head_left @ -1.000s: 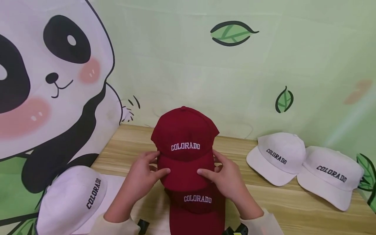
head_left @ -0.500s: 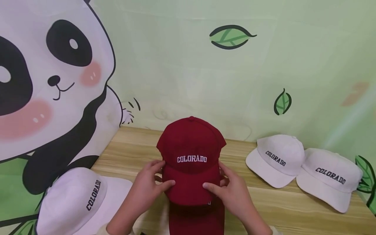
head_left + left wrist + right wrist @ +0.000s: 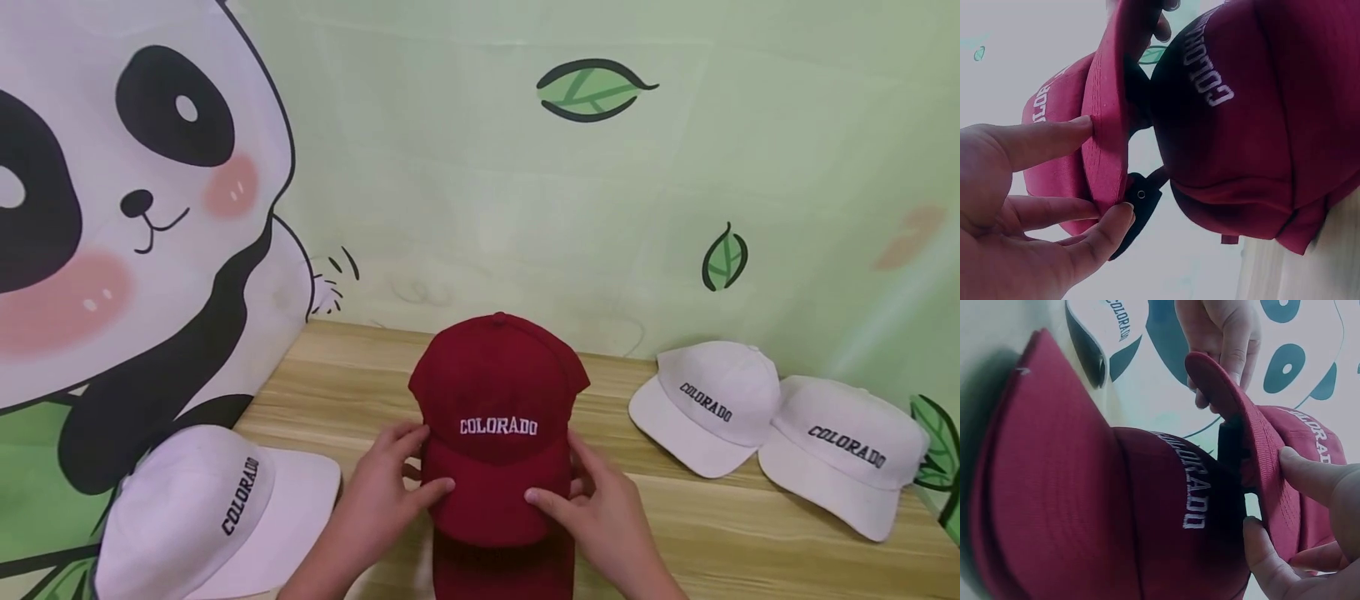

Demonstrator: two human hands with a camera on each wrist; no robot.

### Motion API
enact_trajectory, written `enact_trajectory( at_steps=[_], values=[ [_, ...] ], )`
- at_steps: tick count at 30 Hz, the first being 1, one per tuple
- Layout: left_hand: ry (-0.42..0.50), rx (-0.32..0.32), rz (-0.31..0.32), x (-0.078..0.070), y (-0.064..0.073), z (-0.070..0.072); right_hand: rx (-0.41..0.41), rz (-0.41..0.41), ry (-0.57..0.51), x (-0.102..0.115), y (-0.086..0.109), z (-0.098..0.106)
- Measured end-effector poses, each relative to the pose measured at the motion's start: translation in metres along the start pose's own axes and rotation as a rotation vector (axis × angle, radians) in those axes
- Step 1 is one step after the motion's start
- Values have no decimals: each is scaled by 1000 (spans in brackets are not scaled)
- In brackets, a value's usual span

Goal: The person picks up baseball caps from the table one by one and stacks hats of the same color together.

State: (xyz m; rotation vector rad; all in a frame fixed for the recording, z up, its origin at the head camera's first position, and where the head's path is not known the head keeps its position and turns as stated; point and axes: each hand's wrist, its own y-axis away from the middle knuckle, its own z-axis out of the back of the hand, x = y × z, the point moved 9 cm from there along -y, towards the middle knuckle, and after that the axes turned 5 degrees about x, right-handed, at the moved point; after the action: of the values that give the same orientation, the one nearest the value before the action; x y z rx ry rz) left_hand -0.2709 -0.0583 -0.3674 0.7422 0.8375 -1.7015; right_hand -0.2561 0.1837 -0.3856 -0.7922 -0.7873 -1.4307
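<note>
A dark red baseball cap [image 3: 495, 375] with white COLORADO lettering is held up between both hands, brim toward me. My left hand [image 3: 390, 487] pinches one side of the brim, thumb on top and fingers underneath. On the opposite edge, my right hand [image 3: 607, 508] grips it the same way. Below it a second red cap [image 3: 502, 575] stands on the table, its crown hidden in the head view. From the left wrist, a gap shows between the held brim and the lower crown [image 3: 1229, 144]. The right wrist view has the lower brim [image 3: 1054, 481] in front.
To the left lies a white COLORADO cap [image 3: 180, 508], its brim close to my left forearm. Two more white caps, one nearer [image 3: 720, 400] and one farther right [image 3: 840, 450], sit side by side on the wooden table [image 3: 337, 358]. A panda-print cloth [image 3: 450, 167] hangs behind.
Both hands have brought the held red cap down and slightly right, toward me. It now covers the lower cap's lettering in the head view.
</note>
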Motion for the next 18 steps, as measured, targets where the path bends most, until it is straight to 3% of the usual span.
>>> enact_trajectory(
  at_steps=[6, 11, 18],
  values=[
    [-20, 33, -4, 0, 6, -7, 10, -15, -21, -6, 7, -2],
    [-35, 70, 32, 2, 10, -11, 19, -33, -36, -13, 11, -6],
    [-61, 79, 31, 7, 12, -19, 30, -78, 7, -24, 15, -9]
  ],
)
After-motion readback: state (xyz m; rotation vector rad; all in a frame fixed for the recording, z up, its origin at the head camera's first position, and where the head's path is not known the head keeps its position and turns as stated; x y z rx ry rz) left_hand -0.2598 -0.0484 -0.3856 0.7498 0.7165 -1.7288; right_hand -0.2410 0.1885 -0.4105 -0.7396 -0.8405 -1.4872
